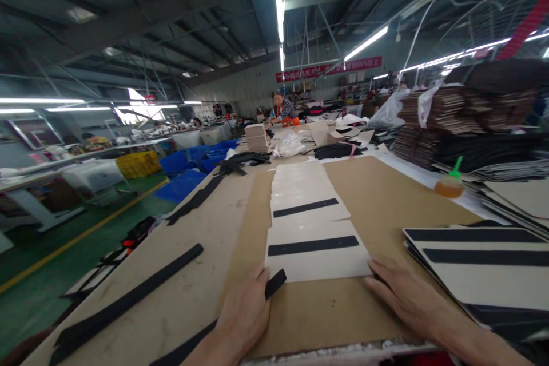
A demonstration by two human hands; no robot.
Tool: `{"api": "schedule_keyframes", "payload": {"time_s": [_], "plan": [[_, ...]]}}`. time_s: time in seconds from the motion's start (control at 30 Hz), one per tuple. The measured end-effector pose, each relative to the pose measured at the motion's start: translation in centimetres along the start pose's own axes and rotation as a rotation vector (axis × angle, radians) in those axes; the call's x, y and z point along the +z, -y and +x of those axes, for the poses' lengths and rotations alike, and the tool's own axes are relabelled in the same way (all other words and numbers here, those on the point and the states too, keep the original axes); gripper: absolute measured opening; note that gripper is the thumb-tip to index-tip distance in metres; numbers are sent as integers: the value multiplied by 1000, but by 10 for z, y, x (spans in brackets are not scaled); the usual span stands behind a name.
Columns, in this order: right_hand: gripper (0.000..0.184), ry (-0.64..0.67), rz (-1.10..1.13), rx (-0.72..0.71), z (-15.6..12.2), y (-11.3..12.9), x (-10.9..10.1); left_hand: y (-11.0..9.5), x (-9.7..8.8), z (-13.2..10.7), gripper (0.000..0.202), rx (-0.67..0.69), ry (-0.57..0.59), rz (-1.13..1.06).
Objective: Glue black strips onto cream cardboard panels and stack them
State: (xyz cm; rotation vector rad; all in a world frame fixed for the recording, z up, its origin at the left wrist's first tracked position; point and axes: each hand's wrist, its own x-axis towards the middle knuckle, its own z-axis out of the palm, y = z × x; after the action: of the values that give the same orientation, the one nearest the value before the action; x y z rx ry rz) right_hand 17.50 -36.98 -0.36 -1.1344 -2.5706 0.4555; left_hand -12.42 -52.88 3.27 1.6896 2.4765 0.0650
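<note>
My left hand (246, 306) is closed around a black fabric strip (275, 284); one end pokes out past the thumb side, and a black length shows below the wrist. Its fingertips are beside the left edge of the nearest beige board (317, 263). My right hand (401, 289) has its fingers stretched out, touching that board's lower right corner. Across this board lies a black strip (313, 245). Behind it, overlapping beige boards (300, 183) run away from me in a row, the closest with its own black strip (306, 207).
Loose black strips (128, 297) lie on the table's left (201, 274). At right are boards with black bands (484, 274), a green-tipped bottle of amber liquid (449, 186) and tall brown stacks (429, 108). A person (283, 110) works at the far end. Blue bins (184, 177) stand left.
</note>
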Motion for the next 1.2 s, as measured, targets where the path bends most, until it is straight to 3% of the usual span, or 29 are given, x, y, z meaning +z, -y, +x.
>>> {"api": "schedule_keyframes", "payload": {"time_s": [0.1, 0.2, 0.27, 0.33, 0.4, 0.47, 0.53, 0.63, 0.77, 1.0, 1.1, 1.2], "plan": [[51, -80, -18, -72, -52, -20, 20, 10, -2, -54, 58, 29, 72, -89], [46, -260, 1, -198, -78, -22, 23, 8, -20, -89, 42, -72, 8, -268], [34, -275, 122, -242, -78, 2, 13, -3, -33, -95, 35, -139, 10, -490], [26, -114, 330, -220, -70, 43, -1, -18, -38, -90, 34, -155, 137, -814], [33, 52, 544, -113, -59, 88, -11, -34, -35, -81, 38, -119, 274, -1145], [32, 84, 728, -59, -47, 123, -12, -46, -27, -72, 41, -66, 336, -1384], [38, 83, 869, -47, -37, 143, -7, -56, -20, -67, 42, -14, 366, -1496], [50, 110, 958, -64, -28, 149, 1, -65, -15, -64, 44, 35, 420, -1513], [48, 88, 889, -121, -27, 144, 5, -72, -12, -62, 30, -44, 349, -1528], [46, -139, 462, -240, -28, 132, 19, -73, -7, -54, 16, -94, 418, -1475], [42, -295, 369, -339, -28, 131, 21, -74, -6, -55, 18, -108, 433, -1448], [33, -447, 345, -345, -29, 131, 23, -78, -4, -58, 20, -137, 397, -1453]]}}
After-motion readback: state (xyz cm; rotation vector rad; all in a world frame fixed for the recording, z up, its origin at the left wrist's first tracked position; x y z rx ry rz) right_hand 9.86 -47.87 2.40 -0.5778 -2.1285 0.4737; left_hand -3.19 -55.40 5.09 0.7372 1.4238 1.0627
